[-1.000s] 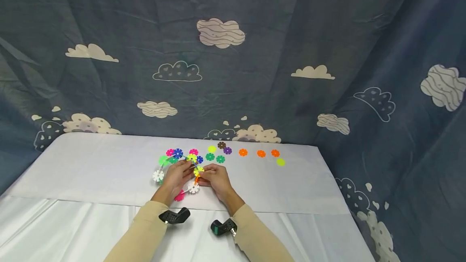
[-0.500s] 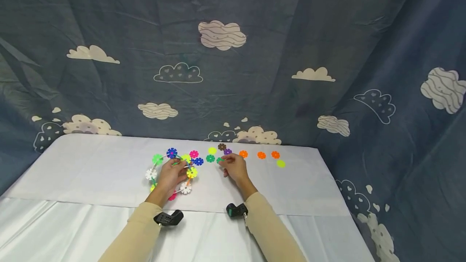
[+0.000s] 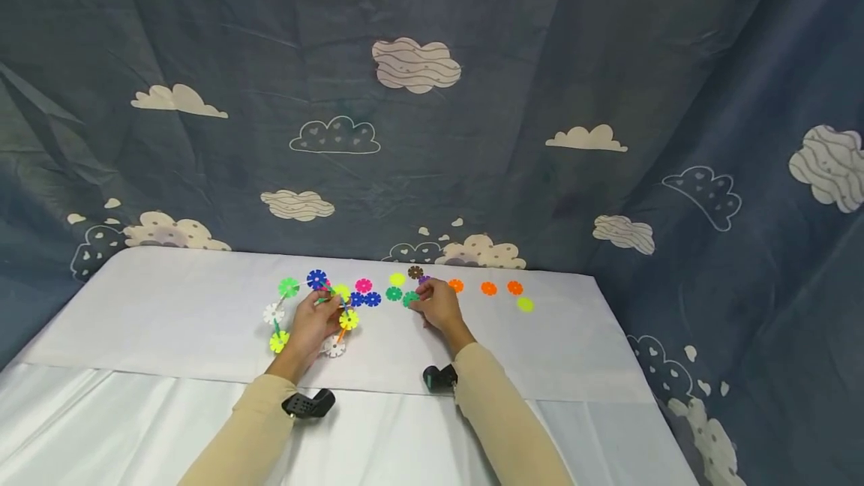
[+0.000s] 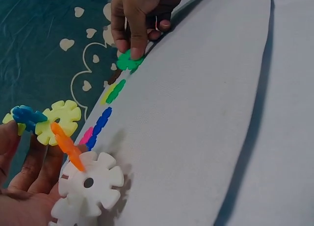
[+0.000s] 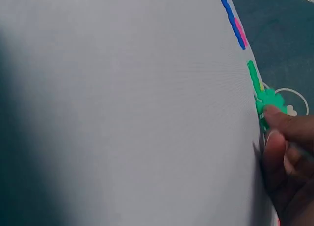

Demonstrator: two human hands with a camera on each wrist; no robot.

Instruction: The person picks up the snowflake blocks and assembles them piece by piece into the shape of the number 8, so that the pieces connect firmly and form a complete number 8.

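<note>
My left hand (image 3: pixel 313 328) holds a curved chain of slotted flower-shaped plastic discs, its fingers near a yellow-green disc (image 3: pixel 349 319). In the left wrist view, an orange disc (image 4: pixel 67 145) joins that yellow-green one to a white disc (image 4: pixel 91 182). The chain bends round through a blue disc (image 3: pixel 316 280), a light green disc (image 3: pixel 289 287) and another white disc (image 3: pixel 273 313); my hand hides part of it. To the right, my right hand (image 3: pixel 440 306) pinches a green disc (image 5: pixel 272 99) between thumb and fingertips, tilted up at the table surface.
Loose discs lie along the back of the white table (image 3: pixel 553 351): pink (image 3: pixel 364 286), blue (image 3: pixel 373 298), green (image 3: pixel 394 293), brown (image 3: pixel 415 272) and several orange ones (image 3: pixel 489 289). A dark cloud-print curtain (image 3: pixel 472 171) hangs behind.
My right hand has left the chain, moved right and taken hold of a green disc. My left hand has shifted slightly left with the chain.
</note>
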